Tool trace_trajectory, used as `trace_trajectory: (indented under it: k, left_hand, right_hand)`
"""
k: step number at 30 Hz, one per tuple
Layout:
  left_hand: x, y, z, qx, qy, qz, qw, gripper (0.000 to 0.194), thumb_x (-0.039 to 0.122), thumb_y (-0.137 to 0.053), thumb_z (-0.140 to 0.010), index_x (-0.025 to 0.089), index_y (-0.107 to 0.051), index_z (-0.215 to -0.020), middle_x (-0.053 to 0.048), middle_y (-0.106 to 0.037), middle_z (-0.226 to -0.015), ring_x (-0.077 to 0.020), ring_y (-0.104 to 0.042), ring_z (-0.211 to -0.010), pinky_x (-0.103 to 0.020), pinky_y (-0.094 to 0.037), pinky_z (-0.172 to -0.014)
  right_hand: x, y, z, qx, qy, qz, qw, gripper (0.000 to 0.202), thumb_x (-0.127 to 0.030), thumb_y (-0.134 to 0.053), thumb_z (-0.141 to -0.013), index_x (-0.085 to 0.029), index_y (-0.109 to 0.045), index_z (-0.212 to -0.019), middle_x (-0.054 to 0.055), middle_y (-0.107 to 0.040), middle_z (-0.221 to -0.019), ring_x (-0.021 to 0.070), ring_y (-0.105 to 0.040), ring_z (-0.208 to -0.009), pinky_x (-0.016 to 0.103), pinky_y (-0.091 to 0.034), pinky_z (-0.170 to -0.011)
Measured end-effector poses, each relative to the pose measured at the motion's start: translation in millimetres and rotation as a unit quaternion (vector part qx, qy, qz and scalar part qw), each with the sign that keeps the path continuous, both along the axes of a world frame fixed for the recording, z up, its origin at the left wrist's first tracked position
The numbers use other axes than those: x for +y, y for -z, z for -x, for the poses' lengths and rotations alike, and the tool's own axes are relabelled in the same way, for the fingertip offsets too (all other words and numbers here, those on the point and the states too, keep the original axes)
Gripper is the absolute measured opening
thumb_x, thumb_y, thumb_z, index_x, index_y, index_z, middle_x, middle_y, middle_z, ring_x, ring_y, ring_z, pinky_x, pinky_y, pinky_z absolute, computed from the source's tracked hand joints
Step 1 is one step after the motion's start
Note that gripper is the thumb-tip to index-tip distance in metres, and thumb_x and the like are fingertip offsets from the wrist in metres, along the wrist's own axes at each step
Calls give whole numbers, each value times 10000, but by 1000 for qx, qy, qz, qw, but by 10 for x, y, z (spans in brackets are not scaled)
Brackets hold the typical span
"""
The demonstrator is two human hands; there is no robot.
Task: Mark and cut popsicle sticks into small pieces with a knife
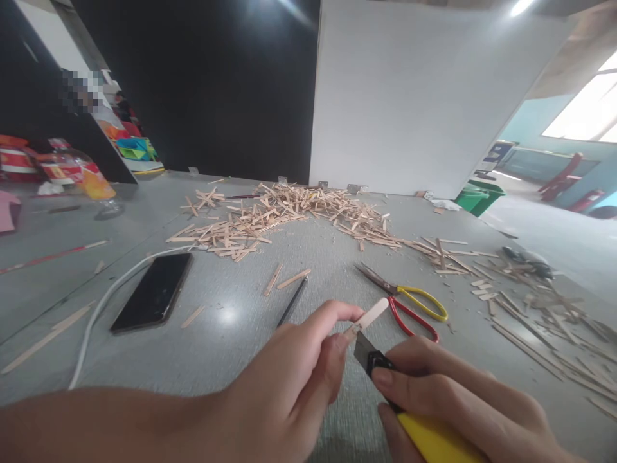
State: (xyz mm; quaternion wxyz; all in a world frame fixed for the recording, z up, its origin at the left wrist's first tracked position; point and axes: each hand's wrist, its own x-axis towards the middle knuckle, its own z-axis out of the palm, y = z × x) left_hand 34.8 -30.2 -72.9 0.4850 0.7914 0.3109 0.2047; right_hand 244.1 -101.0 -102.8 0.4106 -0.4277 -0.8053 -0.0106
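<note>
Between thumb and forefinger, my left hand [299, 366] pinches a wooden craft stick [373, 313], its rounded end pointing up and to the right. A small notched or marked spot shows on the stick close to my fingertips. My right hand [463, 392] grips a yellow and black utility knife [434, 437], with the blade out and its tip beside the stick near that spot. Whether the blade touches the wood, I cannot tell. Just beyond lie scissors [395, 289] with one yellow and one red handle. A dark pen-like tool [293, 301] rests behind my left hand.
A heap of craft sticks [299, 212] lies along the back by the black and white panels. More strips and offcuts [544, 321] cover the right side. At left are a phone [154, 292], a white cable [96, 321] and a drink bottle [87, 173].
</note>
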Motion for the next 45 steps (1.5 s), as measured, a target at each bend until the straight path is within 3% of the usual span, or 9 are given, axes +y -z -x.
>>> trace_trajectory:
  k: [12, 15, 19, 24, 27, 33, 38, 42, 45]
  left_hand:
    - [-18, -2, 0, -49, 25, 111, 992, 478, 612, -392, -1062, 265, -516, -1366, 45, -456, -706, -131, -467, -637, -223, -445, -600]
    - [-42, 14, 11, -67, 16, 189, 980, 493, 638, -374, -1058, 284, -483, -1383, 55, -450, -695, -120, -437, -625, -213, -433, -601]
    - [-69, 56, -12, -128, 25, 352, 927, 521, 650, -423, -1041, 342, -372, -1458, 90, -392, -655, -101, -308, -535, -184, -316, -485]
    - [-57, 38, -69, -197, 51, 437, 876, 388, 519, -457, -1079, 291, -374, -1382, 117, -385, -614, -72, -251, -480, -175, -246, -471]
    - [-61, 21, -75, -201, 52, 457, 865, 301, 450, -448, -1089, 271, -392, -1325, 119, -393, -610, -66, -265, -464, -171, -262, -465]
    - [-49, 46, -114, -175, 31, 434, 883, 173, 366, -399, -1096, 266, -437, -1232, 117, -400, -604, -60, -270, -440, -159, -330, -455]
    - [-12, 113, -119, -121, 20, 335, 934, 281, 477, -428, -1077, 247, -505, -1219, 106, -430, -627, -60, -323, -431, -161, -378, -441]
    - [6, 147, -111, -63, 28, 252, 965, 340, 488, -370, -1095, 229, -581, -1160, 91, -435, -620, -79, -392, -475, -185, -401, -484]
    - [30, 145, -122, -40, 5, 97, 994, 261, 416, -481, -1076, 236, -668, -1105, 44, -584, -721, -104, -528, -633, -197, -422, -564]
  right_hand:
    - [35, -8, -64, -83, -11, -56, 995, 254, -93, -582, -938, -219, -601, -1158, 40, -712, -853, 135, -667, -588, 208, -567, -506]
    - [98, 44, -95, -131, -29, -134, 982, 218, -114, -559, -954, -182, -627, -1149, 56, -737, -799, 174, -716, -612, 250, -577, -460]
    - [166, 151, -105, -128, -49, -187, 973, 205, -119, -642, -916, -167, -663, -1114, 59, -755, -760, 205, -731, -614, 281, -605, -462]
    - [142, 167, -96, -4, -81, -69, 994, 349, -184, -531, -1055, -177, -577, -1401, 101, -762, -995, 190, -757, -793, 263, -639, -631]
    - [128, 145, -49, 125, -140, 19, 982, 357, -298, -457, -1114, -240, -542, -1456, 37, -698, -868, 142, -697, -668, 239, -593, -583]
    - [135, 144, -21, 367, -76, 75, 924, 295, -415, -475, -1102, -358, -643, -1338, -18, -670, -747, 134, -634, -499, 260, -530, -473]
    - [204, 13, -1, 317, 53, 117, 940, 160, -315, -558, -1066, -283, -696, -1142, -51, -647, -607, 105, -596, -443, 188, -510, -427]
    - [247, 9, 42, 282, 51, 169, 943, 96, -270, -603, -1025, -240, -685, -1065, -85, -571, -503, 95, -544, -374, 166, -453, -378]
    - [254, 50, 35, 266, 44, 171, 948, 114, -251, -582, -1022, -246, -695, -1036, -79, -564, -546, 85, -524, -378, 173, -421, -377]
